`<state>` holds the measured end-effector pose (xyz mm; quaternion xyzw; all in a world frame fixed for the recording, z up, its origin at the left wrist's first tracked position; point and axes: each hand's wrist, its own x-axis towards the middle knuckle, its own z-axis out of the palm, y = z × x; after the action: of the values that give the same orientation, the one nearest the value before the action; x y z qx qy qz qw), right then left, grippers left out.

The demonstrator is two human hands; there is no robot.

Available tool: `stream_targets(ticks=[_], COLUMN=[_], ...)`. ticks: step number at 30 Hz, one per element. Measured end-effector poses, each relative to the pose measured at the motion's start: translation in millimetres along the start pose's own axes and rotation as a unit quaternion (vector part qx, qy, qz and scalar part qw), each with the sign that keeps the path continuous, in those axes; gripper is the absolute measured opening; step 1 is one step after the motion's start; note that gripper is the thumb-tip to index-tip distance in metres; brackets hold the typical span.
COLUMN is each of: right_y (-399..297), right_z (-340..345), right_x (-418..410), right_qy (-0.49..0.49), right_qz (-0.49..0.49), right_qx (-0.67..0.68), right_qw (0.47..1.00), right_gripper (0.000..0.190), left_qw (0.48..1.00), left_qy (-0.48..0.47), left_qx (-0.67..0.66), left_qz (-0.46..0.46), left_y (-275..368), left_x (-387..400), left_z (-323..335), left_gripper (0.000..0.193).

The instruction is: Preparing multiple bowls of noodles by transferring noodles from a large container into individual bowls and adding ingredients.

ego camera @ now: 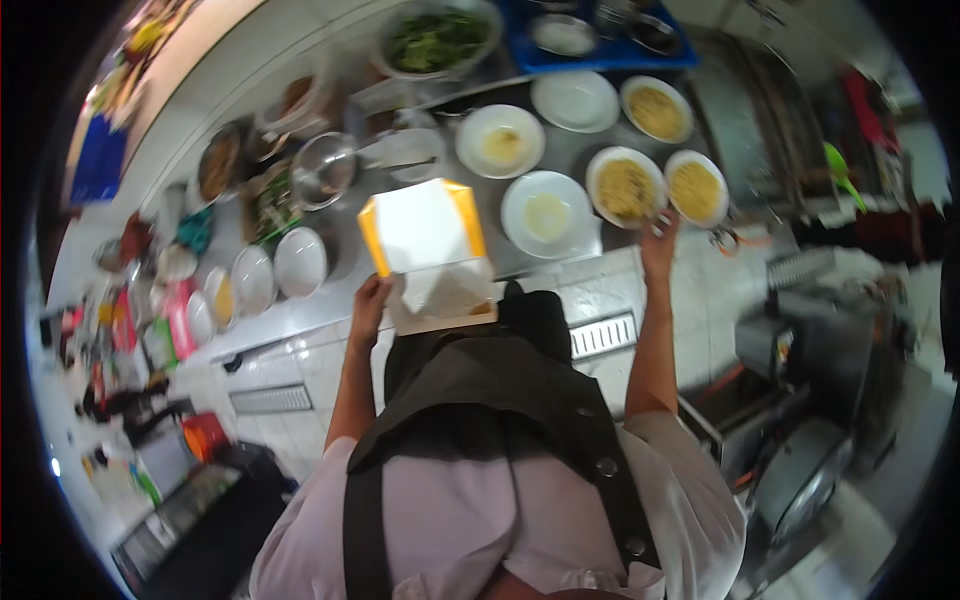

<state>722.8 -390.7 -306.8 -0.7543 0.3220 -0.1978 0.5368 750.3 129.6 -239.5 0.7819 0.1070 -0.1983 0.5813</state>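
My left hand (369,300) grips the left edge of an open cardboard box (442,289) with yellow flaps and a white inside, held at the counter's front edge. My right hand (660,232) is at the near rims of two white bowls of yellow food that looks like noodles, the left bowl (625,187) and the right bowl (696,189); whether its fingers hold anything is unclear. Between the box and these bowls stands a white bowl with pale liquid (546,214). Behind it is another bowl with a little yellowish food (501,141).
Farther back are an empty white bowl (574,101), a noodle bowl (656,109), a blue tray (607,61) and a container of leafy greens (437,41). A metal bowl (322,171) and several white bowls (300,262) stand left. A person's dark sleeve (885,232) shows at right.
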Motion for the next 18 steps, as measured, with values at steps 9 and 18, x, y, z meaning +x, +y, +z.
stream_targets(ticks=[9, 18], right_y=[-66, -151], right_z=[7, 252], right_x=[-12, -155], right_qy=[0.024, -0.401], right_qz=[-0.2, -0.363], right_qx=[-0.244, -0.065], right_qw=[0.948, 0.839], right_gripper=[0.044, 0.033], left_qw=[0.973, 0.893], left_qy=[0.151, 0.253], left_qx=[-0.173, -0.368], left_qz=[0.025, 0.06], left_y=[-26, -6], left_x=[-33, -60], left_z=[-46, -110], left_gripper=[0.014, 0.015])
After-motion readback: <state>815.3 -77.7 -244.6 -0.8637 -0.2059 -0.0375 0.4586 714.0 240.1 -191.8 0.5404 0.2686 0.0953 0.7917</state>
